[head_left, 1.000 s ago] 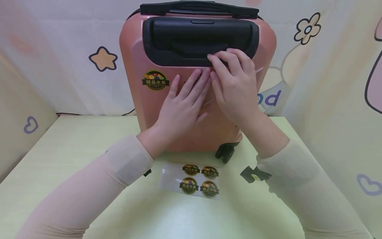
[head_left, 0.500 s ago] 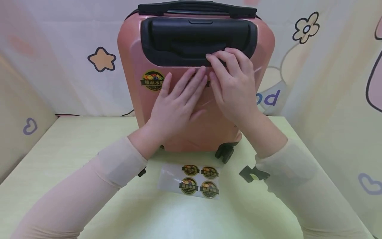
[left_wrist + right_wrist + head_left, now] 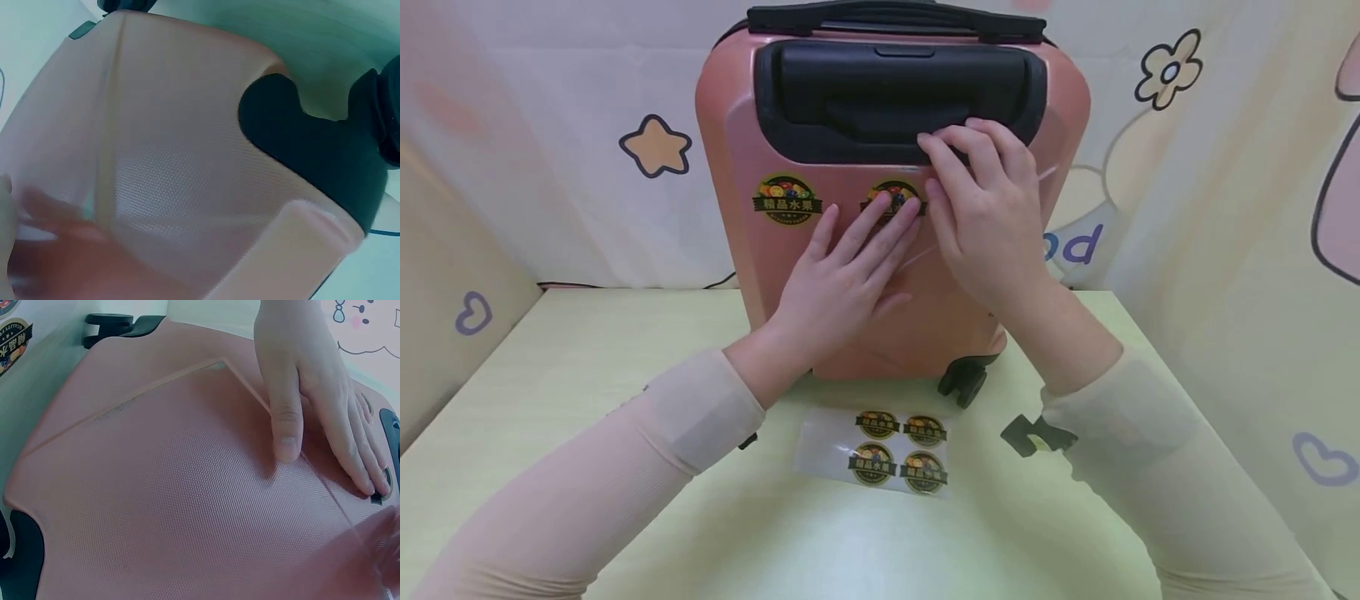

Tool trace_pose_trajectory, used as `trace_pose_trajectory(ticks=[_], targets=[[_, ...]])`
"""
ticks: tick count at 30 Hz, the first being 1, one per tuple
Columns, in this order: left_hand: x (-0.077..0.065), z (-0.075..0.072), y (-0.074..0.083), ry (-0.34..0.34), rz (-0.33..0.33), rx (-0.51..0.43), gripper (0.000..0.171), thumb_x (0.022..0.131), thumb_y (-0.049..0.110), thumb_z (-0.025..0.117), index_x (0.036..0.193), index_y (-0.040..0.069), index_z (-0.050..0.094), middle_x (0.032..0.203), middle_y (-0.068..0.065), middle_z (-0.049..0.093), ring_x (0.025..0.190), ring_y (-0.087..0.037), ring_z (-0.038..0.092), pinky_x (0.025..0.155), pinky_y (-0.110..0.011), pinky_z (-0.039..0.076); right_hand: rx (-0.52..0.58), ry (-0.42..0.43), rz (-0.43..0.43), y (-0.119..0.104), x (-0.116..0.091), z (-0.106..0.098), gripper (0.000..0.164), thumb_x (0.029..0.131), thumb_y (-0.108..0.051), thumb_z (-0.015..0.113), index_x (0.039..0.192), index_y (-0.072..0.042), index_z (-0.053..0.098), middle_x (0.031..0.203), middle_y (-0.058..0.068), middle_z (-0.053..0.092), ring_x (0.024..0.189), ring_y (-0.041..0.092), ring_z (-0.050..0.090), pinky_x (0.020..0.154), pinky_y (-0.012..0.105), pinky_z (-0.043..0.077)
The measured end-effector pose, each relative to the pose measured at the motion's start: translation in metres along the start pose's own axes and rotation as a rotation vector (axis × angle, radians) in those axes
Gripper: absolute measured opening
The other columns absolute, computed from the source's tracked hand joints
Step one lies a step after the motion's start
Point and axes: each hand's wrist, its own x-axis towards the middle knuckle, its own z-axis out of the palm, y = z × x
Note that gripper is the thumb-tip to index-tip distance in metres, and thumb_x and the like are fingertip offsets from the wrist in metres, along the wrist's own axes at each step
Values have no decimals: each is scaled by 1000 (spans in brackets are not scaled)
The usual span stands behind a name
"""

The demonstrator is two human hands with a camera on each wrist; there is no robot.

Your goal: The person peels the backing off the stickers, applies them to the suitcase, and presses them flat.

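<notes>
A pink hard-shell suitcase stands upright, its black telescopic handle recess near the top. A round fruit sticker is on its upper left. My left hand lies on the suitcase with fairly straight fingers, its middle fingertips over a second sticker and partly covering it. The right wrist view also shows this left hand flat on the shell. My right hand rests its gently bent fingers against the recess's lower edge, thumb just right of the second sticker; I see nothing held in it.
A backing sheet with several more fruit stickers lies on the pale table in front of the suitcase. One caster wheel shows at the suitcase's lower right. A patterned curtain hangs behind.
My left hand first moved left along the suitcase, then slid down a little, so the second sticker now shows more. The right hand stays in place.
</notes>
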Motion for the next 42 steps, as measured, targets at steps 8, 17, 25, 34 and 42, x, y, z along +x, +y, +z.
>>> trace_pose_trajectory(ticks=[8,17,25,34,42], targets=[[-12,4,0,-21,96,1,66,96,49,39,149,13,22,154,-3,17,141,-22,9,110,-51,7,-6,-3,-5,1,-1,2,37,97,-26,45,123,-4,60,119,16,55,119,32,39,105,41,26],[3,-5,-13,65,-106,-86,68,96,48,40,148,9,21,153,-7,21,141,-23,10,110,-52,5,-13,25,-10,2,0,2,38,97,-27,46,123,-3,60,118,17,55,119,32,39,105,40,26],[-5,0,-4,55,-58,-6,66,96,46,41,149,12,22,153,-6,21,141,-23,12,110,-50,9,-15,16,-9,3,-3,0,38,97,-28,45,123,-5,60,119,15,55,120,31,39,106,38,24],[-13,1,4,8,-24,65,62,97,43,43,148,12,27,152,-8,23,140,-26,14,110,-51,11,-10,4,-3,3,-5,0,38,97,-28,46,123,-4,60,120,16,55,120,32,39,106,39,25],[-23,2,-1,35,17,-4,64,95,39,47,148,10,25,153,-11,21,141,-28,11,109,-53,11,-13,1,-10,1,-1,1,38,96,-27,47,123,-3,60,119,17,55,119,33,39,105,40,26]])
